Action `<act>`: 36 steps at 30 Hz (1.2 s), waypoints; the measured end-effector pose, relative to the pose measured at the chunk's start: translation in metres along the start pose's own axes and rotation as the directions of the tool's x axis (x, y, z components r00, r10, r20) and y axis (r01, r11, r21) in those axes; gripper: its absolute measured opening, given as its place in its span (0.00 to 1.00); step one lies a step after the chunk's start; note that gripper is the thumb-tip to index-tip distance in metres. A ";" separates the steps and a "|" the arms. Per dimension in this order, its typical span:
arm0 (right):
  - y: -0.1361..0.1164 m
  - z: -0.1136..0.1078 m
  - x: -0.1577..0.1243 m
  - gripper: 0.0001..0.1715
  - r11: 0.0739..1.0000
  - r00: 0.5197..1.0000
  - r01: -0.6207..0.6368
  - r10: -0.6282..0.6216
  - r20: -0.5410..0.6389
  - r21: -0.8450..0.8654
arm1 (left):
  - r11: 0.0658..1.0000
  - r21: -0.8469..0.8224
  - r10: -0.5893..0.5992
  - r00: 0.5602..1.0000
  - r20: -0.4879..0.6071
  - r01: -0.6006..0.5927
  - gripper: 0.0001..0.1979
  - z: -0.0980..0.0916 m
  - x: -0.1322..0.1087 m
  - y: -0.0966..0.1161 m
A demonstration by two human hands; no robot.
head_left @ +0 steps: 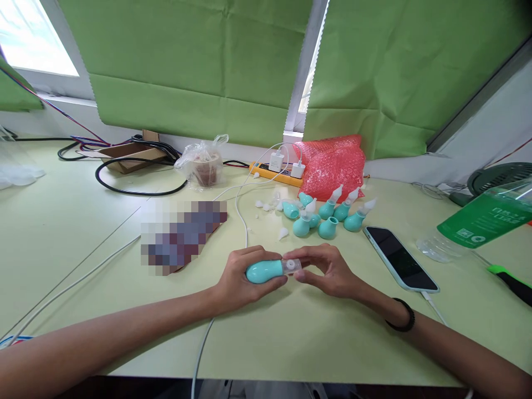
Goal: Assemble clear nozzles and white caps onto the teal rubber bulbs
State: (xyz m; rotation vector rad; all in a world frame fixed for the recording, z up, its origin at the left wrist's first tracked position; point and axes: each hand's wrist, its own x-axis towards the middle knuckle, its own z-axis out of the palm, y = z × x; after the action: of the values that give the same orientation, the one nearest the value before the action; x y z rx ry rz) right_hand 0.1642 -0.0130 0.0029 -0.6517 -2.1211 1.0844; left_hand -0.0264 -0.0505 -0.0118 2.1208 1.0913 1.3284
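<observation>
My left hand is wrapped round a teal bulb aspirator, which lies level with its mouth to the right. A short transparent collar sits at that mouth. From the right, my right hand closes its thumb and fingertips about the collar's end. Beyond the hands stand several teal bulbs; one open-mouthed bulb has no tip, while another bulb carries a translucent white nozzle. Small white tips and transparent parts lie loose beside them.
A phone on a cable lies right of the bulbs, near a tilted green-labelled bottle. Behind are a red bubble-wrap bag, a yellow power strip and a bagged cup. White cables cross the table; a blurred-out item lies left.
</observation>
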 end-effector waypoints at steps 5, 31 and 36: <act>0.017 -0.006 0.017 0.24 0.832 0.977 0.214 -0.187 0.104 -0.512 | 0.988 -0.071 -0.150 0.978 -0.142 0.141 0.11 -0.002 0.004 0.000; 0.002 -0.006 0.018 0.07 0.942 0.931 -0.008 0.130 -0.342 0.335 | 0.962 -0.108 -0.262 0.961 -0.089 0.253 0.11 -0.001 0.003 -0.001; 0.002 -0.001 0.018 0.08 0.931 0.910 -0.055 0.195 -0.366 0.360 | 0.967 -0.101 -0.241 0.967 -0.078 0.233 0.11 -0.001 0.003 -0.001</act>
State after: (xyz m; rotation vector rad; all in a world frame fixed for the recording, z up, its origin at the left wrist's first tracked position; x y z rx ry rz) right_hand 0.1535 0.0006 0.0073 -0.7719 -1.5137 1.2356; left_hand -0.0267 -0.0479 -0.0101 1.8157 1.2521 1.3420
